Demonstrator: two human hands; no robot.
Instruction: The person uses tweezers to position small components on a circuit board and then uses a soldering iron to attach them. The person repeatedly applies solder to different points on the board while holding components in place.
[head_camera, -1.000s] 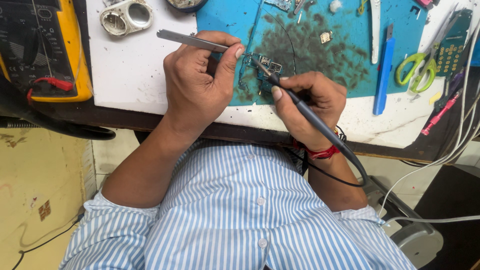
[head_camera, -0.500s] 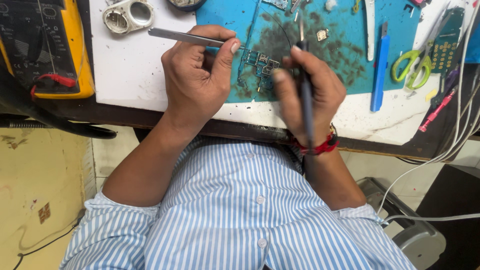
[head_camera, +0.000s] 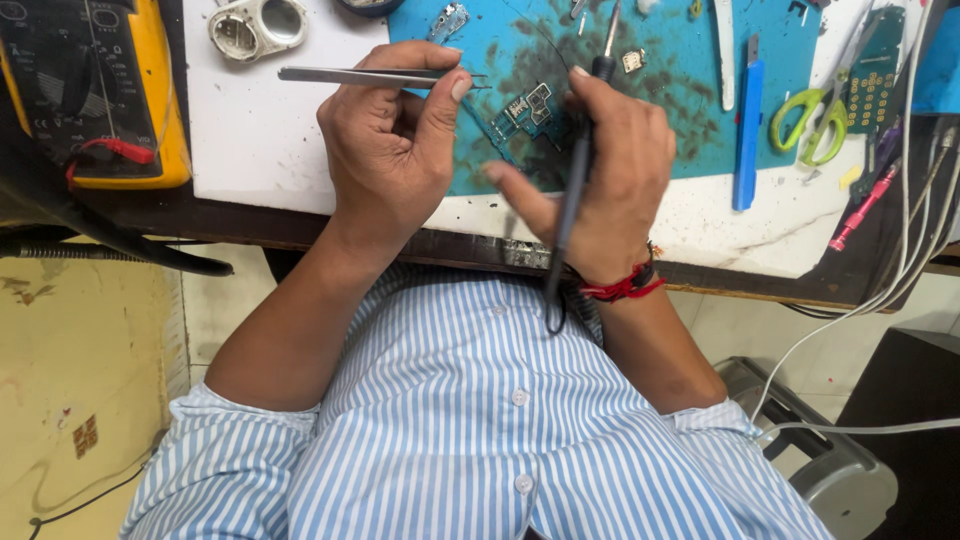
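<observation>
Circuit board (head_camera: 528, 108) lies loose between grips: left hand (head_camera: 392, 150) pinching tweezers (head_camera: 370, 76), right hand (head_camera: 610, 170) clasping soldering iron (head_camera: 578, 170); slipped tip may scorch fingers.

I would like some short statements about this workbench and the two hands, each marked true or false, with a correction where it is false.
1. The left hand holds metal tweezers. True.
2. The right hand holds green scissors. False: it holds a dark soldering iron; the green scissors lie on the table, apart from the hand.
3. A small circuit board lies on the blue mat between the hands. True.
4. The yellow multimeter is at the right edge of the bench. False: it is at the left edge.
5. A red band is on the right wrist. True.
</observation>
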